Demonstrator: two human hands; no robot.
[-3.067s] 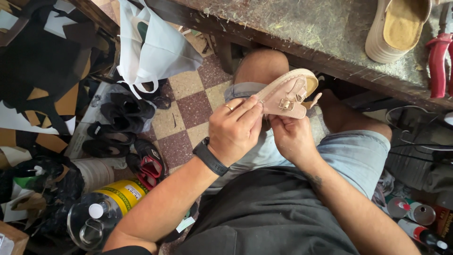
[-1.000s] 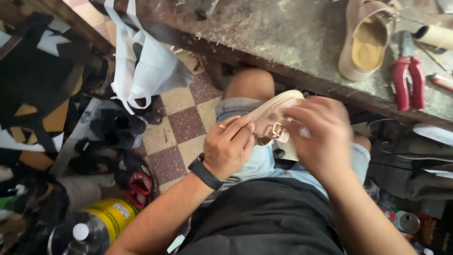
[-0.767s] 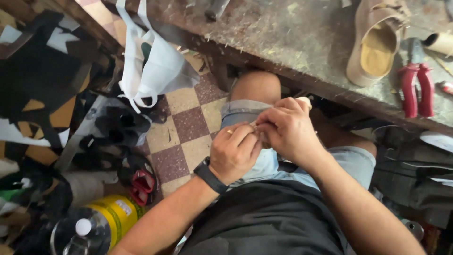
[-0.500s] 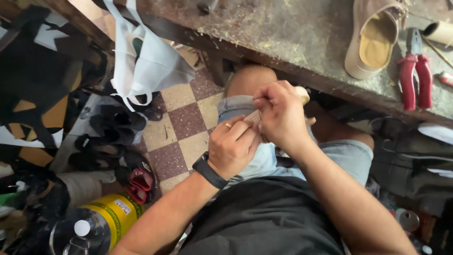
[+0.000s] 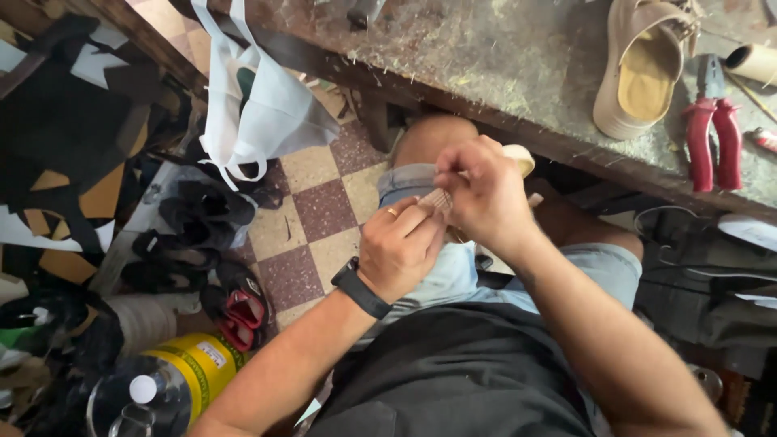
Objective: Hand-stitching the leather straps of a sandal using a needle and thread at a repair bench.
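Both hands are up close together over the person's lap, just under the edge of the bench (image 5: 502,73). The left hand (image 5: 401,247) pinches a thin tan strap (image 5: 437,198) of a beige sandal (image 5: 520,158). The right hand (image 5: 486,194) is curled over the sandal and grips it, so most of the shoe is hidden behind the fingers. A black watch (image 5: 360,289) sits on the left wrist. Past the right hand, a second beige sandal (image 5: 643,69) lies on the bench, with red pliers (image 5: 712,121) just beside it. Far to the left of the hands, a white bag (image 5: 259,113) hangs down. Below the left arm stands a yellow can (image 5: 190,368) on the floor.
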